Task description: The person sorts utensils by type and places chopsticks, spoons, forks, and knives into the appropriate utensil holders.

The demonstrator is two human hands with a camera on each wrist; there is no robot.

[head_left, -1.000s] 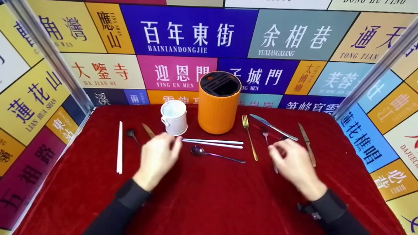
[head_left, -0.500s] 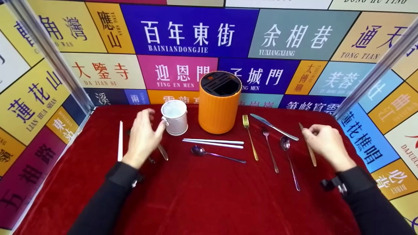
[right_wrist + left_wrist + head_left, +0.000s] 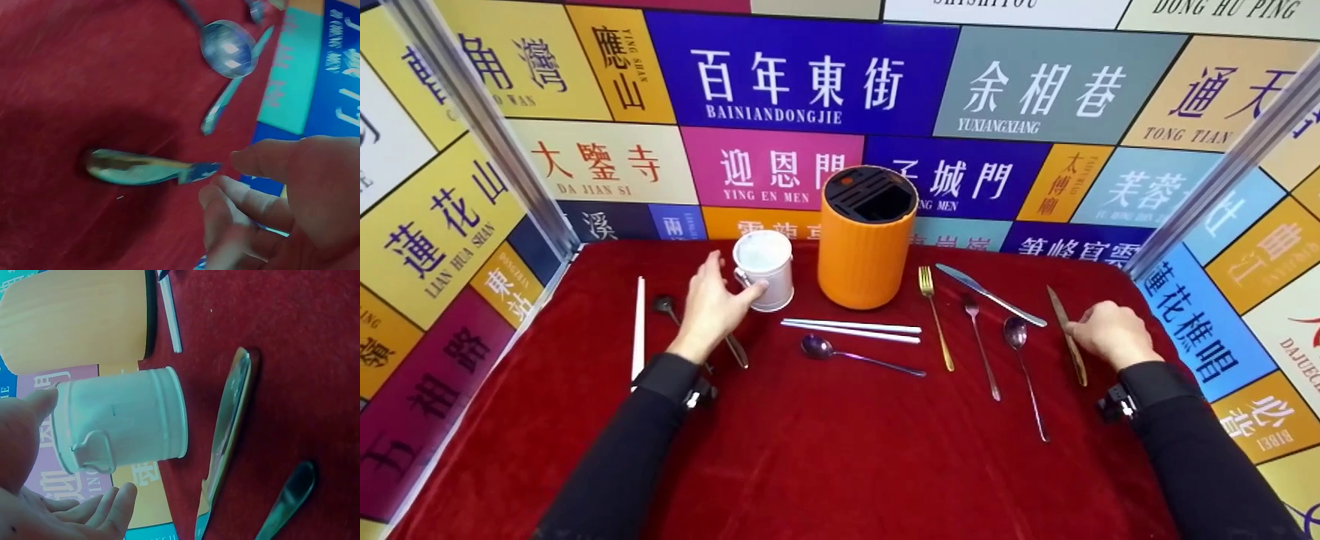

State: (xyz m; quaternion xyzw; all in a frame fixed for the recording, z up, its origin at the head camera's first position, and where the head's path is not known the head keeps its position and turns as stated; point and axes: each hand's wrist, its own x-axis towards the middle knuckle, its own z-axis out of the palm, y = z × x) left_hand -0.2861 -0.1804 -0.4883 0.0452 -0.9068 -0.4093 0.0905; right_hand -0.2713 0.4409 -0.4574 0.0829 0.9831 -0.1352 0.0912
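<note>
My left hand (image 3: 711, 304) is at the white bucket-shaped cup (image 3: 775, 289), its thumb overlapping the cup's front in the head view. Seen from the left wrist, the fingers of this hand (image 3: 62, 495) are spread, with the cup's wire handle (image 3: 95, 450) near them. At the right, my right hand (image 3: 1116, 334) reaches down to a knife (image 3: 1076, 352) with a wood-coloured handle. The right wrist view shows thumb and fingers apart around the knife's blade, just past its handle (image 3: 140, 167). The fingers hide most of the blade there.
Behind stands an orange knife block (image 3: 861, 262). Across the red cloth lie two pairs of chopsticks (image 3: 877, 328), a purple spoon (image 3: 870, 360), a gold fork (image 3: 936, 322), a small fork (image 3: 982, 352), a table knife (image 3: 994, 292) and another spoon (image 3: 1027, 375). A dark spoon (image 3: 666, 306) lies left.
Both hands first moved outward to the right and left. Since then my left hand has come in against the cup, and my right hand has lowered to the knife. The cup and cutlery have stayed put.
</note>
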